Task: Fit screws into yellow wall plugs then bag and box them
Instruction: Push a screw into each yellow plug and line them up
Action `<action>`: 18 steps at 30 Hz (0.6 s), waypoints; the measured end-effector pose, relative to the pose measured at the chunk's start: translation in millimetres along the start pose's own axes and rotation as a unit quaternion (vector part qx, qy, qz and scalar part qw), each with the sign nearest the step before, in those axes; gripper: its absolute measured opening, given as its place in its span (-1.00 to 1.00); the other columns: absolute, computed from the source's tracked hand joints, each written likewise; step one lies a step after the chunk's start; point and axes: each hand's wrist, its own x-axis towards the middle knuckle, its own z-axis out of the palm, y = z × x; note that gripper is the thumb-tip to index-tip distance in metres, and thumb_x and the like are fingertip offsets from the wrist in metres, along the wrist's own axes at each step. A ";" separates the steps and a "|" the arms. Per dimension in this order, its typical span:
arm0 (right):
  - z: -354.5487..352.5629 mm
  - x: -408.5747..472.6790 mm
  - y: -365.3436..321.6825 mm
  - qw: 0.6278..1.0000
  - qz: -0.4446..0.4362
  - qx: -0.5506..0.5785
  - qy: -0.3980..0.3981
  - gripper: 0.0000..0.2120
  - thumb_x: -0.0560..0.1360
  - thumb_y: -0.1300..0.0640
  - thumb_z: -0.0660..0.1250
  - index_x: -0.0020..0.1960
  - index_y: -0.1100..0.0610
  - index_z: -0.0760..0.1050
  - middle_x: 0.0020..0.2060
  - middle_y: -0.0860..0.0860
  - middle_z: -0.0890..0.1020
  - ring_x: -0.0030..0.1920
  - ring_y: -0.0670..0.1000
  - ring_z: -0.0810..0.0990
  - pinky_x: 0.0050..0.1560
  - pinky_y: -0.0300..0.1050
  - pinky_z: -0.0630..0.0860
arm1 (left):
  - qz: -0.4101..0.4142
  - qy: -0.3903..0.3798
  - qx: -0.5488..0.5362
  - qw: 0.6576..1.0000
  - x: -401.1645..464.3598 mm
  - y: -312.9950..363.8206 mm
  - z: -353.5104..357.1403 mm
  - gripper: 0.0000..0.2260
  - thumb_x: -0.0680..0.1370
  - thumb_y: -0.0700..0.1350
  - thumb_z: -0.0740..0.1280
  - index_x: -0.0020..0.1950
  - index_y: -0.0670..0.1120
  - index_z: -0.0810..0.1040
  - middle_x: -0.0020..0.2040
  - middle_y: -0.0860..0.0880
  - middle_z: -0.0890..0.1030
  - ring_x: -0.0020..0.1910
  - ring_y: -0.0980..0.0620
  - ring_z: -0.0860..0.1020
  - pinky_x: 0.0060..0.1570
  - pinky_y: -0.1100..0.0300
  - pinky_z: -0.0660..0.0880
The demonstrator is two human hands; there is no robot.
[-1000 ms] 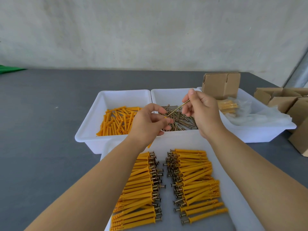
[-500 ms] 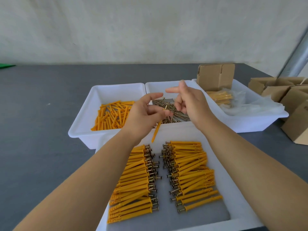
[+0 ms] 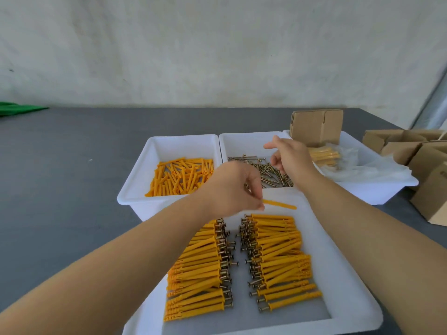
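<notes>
Nearest on the grey desk sits a white tray, against the desk's near edge, holding two rows of assembled plugs: a left row and a right row, their screw heads facing each other across a narrow bare strip. Over the far end of this tray the left hand has its fingers curled, pinching one yellow plug that juts out level to the right; the screw inside it is hidden by the hand, so whether it is seated I cannot tell. Beyond, a white bin of loose plugs stands touching a second bin of loose screws. The right hand hovers above the screws, forefinger stretched out to the left, the other fingers loosely bent; it seems to hold nothing, though blur makes that uncertain. Toward the desk's right edge a third bin carries bagged plugs, clear plastic and a cardboard box. More cardboard boxes crowd the far right corner.
</notes>
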 end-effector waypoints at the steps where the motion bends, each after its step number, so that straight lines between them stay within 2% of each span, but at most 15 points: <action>1: -1.7 -0.6 -5.1 1.000 -0.001 -0.001 -0.017 -0.69 0.64 -0.05 0.18 0.00 0.07 0.65 -0.44 0.00 0.55 -0.50 -0.12 0.42 -0.35 -0.20 0.36 | -0.009 -0.015 0.013 1.000 -9.1 -0.1 7.8 -0.80 0.34 -0.19 0.59 -0.34 -0.04 0.60 -0.26 0.07 0.65 -0.22 0.15 0.64 -0.10 0.17 0.61; 4: -10.9 -8.4 -14.2 0.999 -0.029 -0.004 -0.029 -0.69 0.66 0.00 0.17 0.04 0.12 0.64 -0.42 0.02 0.55 -0.51 -0.16 0.45 -0.43 -0.30 0.38 | -0.029 -0.061 0.011 0.998 -34.1 -4.2 36.8 -0.85 0.39 -0.22 0.53 -0.31 -0.07 0.61 -0.28 0.04 0.65 -0.24 0.11 0.64 -0.13 0.14 0.63; 7: -17.0 -21.5 -11.2 0.999 -0.047 0.004 -0.016 -0.70 0.66 0.04 0.17 0.01 0.13 0.64 -0.44 0.02 0.53 -0.54 -0.22 0.43 -0.46 -0.38 0.37 | -0.021 -0.066 0.085 0.994 -39.6 -5.7 55.5 -0.90 0.44 -0.14 0.49 -0.24 -0.04 0.61 -0.28 0.11 0.59 -0.22 0.12 0.58 -0.14 0.14 0.61; 9: -17.4 -30.6 -2.7 0.999 -0.045 -0.001 -0.012 -0.71 0.65 0.04 0.19 -0.02 0.12 0.65 -0.48 -0.02 0.52 -0.52 -0.20 0.42 -0.43 -0.34 0.38 | -0.011 -0.077 0.159 0.984 -36.5 -1.8 61.3 -0.91 0.47 -0.06 0.45 -0.22 0.03 0.58 -0.19 0.10 0.60 -0.14 0.07 0.57 -0.10 0.08 0.60; 11: -16.0 -36.8 5.8 0.999 -0.038 -0.009 -0.010 -0.72 0.63 0.04 0.21 -0.06 0.11 0.66 -0.52 -0.07 0.51 -0.48 -0.13 0.43 -0.33 -0.22 0.39 | -0.001 -0.082 0.212 0.974 -33.2 2.8 64.5 -0.89 0.49 -0.04 0.41 -0.22 0.05 0.54 -0.14 0.06 0.61 -0.10 0.04 0.55 -0.07 0.06 0.59; 15: -13.0 -38.7 14.8 0.999 -0.042 -0.012 -0.006 -0.72 0.63 0.04 0.21 -0.09 0.08 0.67 -0.54 -0.09 0.52 -0.50 -0.18 0.42 -0.26 -0.14 0.37 | 0.002 -0.080 0.216 0.973 -26.5 4.6 65.2 -0.87 0.50 -0.05 0.40 -0.24 0.02 0.53 -0.15 0.04 0.61 -0.11 0.03 0.55 -0.04 0.06 0.57; 18: -11.1 -37.0 16.3 0.999 -0.047 -0.021 -0.012 -0.72 0.63 0.05 0.21 -0.09 0.06 0.67 -0.53 -0.10 0.52 -0.51 -0.20 0.42 -0.24 -0.13 0.38 | -0.024 -0.084 0.205 0.975 -29.9 0.2 66.9 -0.95 0.48 -0.09 0.40 -0.19 0.00 0.59 -0.15 0.05 0.61 -0.11 0.05 0.55 -0.05 0.11 0.58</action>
